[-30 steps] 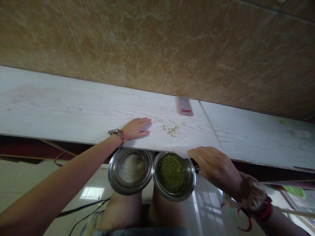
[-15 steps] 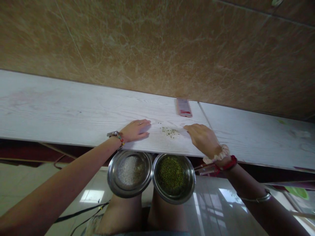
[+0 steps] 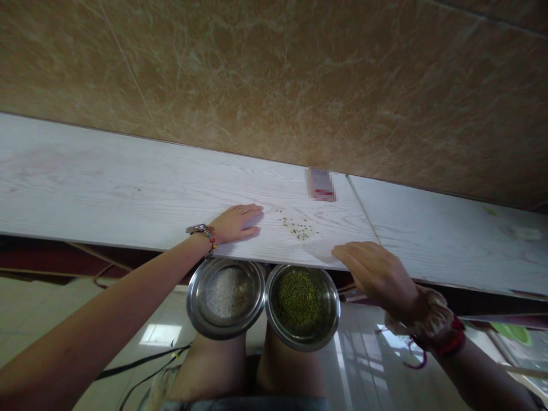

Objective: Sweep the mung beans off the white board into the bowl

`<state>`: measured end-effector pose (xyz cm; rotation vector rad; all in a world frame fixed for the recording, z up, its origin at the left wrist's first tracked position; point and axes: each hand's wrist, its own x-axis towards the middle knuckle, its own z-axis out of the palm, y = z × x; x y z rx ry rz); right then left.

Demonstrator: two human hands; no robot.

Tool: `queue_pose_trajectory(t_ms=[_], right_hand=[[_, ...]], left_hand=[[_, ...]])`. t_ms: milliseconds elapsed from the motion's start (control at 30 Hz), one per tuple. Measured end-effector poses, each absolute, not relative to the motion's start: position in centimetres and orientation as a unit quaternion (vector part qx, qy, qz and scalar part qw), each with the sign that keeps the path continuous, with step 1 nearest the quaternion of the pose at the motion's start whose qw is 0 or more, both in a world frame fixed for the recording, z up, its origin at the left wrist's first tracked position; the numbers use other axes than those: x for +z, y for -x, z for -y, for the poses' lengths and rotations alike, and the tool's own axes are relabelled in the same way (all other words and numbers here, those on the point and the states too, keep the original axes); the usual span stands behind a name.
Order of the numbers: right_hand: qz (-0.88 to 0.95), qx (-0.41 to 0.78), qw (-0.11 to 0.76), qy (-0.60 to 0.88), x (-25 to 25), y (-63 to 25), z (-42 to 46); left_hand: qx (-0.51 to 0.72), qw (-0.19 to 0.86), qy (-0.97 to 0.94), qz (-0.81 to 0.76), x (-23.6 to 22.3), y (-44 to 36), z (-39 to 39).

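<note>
My left hand (image 3: 237,223) lies flat on the white wood-grain shelf (image 3: 180,188), its fingers stretched toward a small scatter of green mung beans (image 3: 302,231). To the right, my right hand (image 3: 374,271) hangs over the shelf's front edge, fingers pressed together; what they may hold is hidden. A pale, faint patch (image 3: 321,249) shows by its fingertips, and I cannot make out what it is. Two metal bowls rest on my lap below the shelf: the left bowl (image 3: 197,325) contains white rice-like grains (image 3: 225,291), and the right bowl (image 3: 327,325) contains more mung beans (image 3: 298,298).
A pixelated, phone-like object (image 3: 322,185) lies at the back of the shelf against the brown marbled wall (image 3: 257,80). A seam (image 3: 362,205) crosses the shelf to the right. Dark straps (image 3: 141,365) hang at the lower left, and a green item (image 3: 514,333) is at the far right.
My right hand has moved right and toward me, away from the scattered beans to the shelf's front edge. The scatter is spread slightly differently. My left hand has stayed in place.
</note>
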<state>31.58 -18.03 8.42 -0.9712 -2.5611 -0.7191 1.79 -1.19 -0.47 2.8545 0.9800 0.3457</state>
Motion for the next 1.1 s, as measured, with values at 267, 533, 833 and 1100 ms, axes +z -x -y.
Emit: queue_pose_trajectory(t_ms=[267,533,833,1100], right_hand=[[0.856,-0.281,0.176,0.396,7.0,-31.7,15.1],[0.88,-0.263,0.16,0.363,7.2,-31.2,16.3],[0.886,-0.233,0.184,0.357,8.3,-31.5,19.4],[0.858,-0.303,0.183,0.372,7.4,-31.5,17.2]], left_hand=[[0.105,0.057,-0.937,-0.328,-0.4,-1.8,1.2],[0.11,0.064,-0.937,-0.324,-0.3,-1.8,1.2],[0.112,0.057,-0.94,-0.318,-0.4,-1.8,1.1],[0.099,0.059,-0.937,-0.33,-0.2,-1.9,1.2]])
